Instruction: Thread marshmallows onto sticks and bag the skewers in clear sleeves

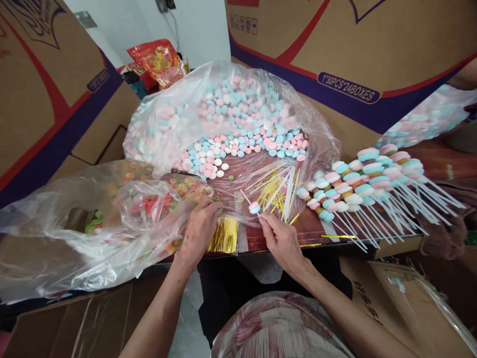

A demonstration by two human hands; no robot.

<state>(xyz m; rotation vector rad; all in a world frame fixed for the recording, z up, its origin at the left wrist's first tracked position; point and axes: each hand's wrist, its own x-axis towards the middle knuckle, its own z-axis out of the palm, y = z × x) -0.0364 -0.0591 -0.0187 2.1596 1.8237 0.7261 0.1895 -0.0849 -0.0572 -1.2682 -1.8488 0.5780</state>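
My right hand [282, 241] pinches a thin white stick, with pink, white and blue marshmallow discs [254, 208] threaded near its upper part. The bare tip of the stick points up and to the left. To its left, my left hand [201, 226] is closed at the fingertips on a small green candy ring [216, 198]. Beside that hand lies a clear bag of coloured candy rings [175, 189]. Loose white sticks and yellow ties [278, 191] lie just beyond my right hand. A strip of gold twist ties [224, 234] sits at the table edge between my hands.
A large clear bag [231, 99] of pastel marshmallow discs spreads open at the back. Finished-looking marshmallow skewers [368, 181] are stacked at right. Big cardboard boxes [335, 44] stand behind and at left. A red packet [158, 62] lies at the back. Another person's arm [464, 77] shows far right.
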